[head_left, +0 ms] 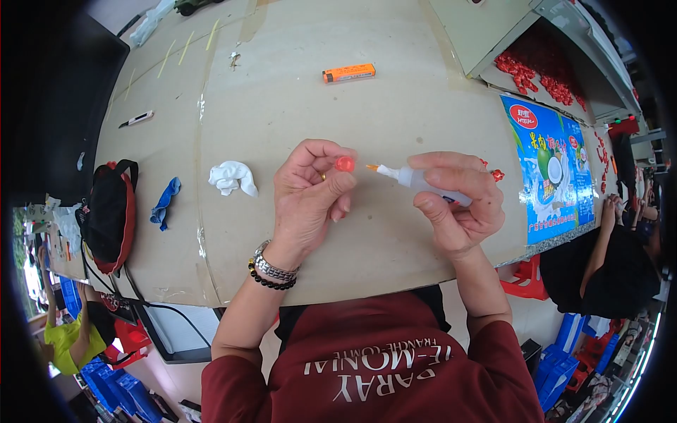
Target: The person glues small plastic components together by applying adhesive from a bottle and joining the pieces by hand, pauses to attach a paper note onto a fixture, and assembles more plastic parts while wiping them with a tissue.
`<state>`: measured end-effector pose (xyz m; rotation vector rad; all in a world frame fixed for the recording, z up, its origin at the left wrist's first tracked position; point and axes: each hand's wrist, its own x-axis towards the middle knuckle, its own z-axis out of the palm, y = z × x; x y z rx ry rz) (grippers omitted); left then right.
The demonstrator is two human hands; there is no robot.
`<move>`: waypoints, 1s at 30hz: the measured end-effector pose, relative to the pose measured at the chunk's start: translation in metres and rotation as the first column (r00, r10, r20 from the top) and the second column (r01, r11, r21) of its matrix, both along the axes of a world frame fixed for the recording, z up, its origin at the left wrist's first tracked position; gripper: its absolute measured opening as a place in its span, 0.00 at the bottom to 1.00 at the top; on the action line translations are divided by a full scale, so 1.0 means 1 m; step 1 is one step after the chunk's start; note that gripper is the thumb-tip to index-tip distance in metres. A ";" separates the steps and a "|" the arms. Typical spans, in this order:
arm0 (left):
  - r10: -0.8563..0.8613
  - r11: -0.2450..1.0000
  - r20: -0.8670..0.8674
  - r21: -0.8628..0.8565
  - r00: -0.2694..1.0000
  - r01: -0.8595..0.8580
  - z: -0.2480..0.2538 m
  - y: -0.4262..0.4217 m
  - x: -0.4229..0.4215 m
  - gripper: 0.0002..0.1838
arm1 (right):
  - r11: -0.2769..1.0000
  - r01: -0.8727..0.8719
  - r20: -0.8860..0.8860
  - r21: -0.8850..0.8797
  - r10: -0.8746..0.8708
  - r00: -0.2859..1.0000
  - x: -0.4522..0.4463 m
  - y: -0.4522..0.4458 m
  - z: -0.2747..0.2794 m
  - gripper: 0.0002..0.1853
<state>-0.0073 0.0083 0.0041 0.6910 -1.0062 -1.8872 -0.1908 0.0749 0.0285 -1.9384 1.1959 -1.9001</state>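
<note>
Near the middle of the table, my left hand (312,185) pinches a small round red piece (345,164) between thumb and fingertips. My right hand (462,201) is wrapped round a small white squeeze bottle (430,185), which lies nearly level in it. The bottle's narrow amber tip (371,167) points left at the red piece, with a short gap between them. A few more small red pieces (498,175) lie on the table just beyond my right hand.
An orange box (349,72) lies ahead. On the left are a crumpled white cloth (232,178), a blue cloth (165,204), a knife (137,119) and a black-red bag (111,217). A blue poster (549,166), an open cabinet (493,35) and a co-worker (599,275) are right.
</note>
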 end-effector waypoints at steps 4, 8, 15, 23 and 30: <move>-0.047 0.997 -0.071 0.064 0.996 0.051 -0.002 0.000 -0.001 0.08 | 0.998 -0.036 0.042 -0.042 0.038 0.998 -0.003 -0.003 -0.002 0.13; -0.113 0.992 -0.078 0.040 0.991 0.116 -0.003 0.001 -0.002 0.09 | 0.998 -0.041 0.031 -0.044 0.042 0.999 -0.002 -0.001 -0.003 0.14; -0.158 0.988 -0.014 -0.002 0.987 0.158 -0.001 0.003 -0.005 0.14 | 0.999 -0.029 -0.017 -0.013 0.029 0.999 0.000 0.001 0.002 0.15; -0.166 0.986 0.016 -0.020 0.986 0.166 0.000 0.004 -0.004 0.16 | 0.999 -0.010 -0.068 -0.037 0.008 0.998 0.001 0.000 0.002 0.15; -0.151 0.988 0.050 -0.018 0.987 0.152 0.000 0.005 -0.005 0.16 | 0.999 0.006 -0.086 -0.049 -0.010 0.996 0.002 -0.001 0.003 0.14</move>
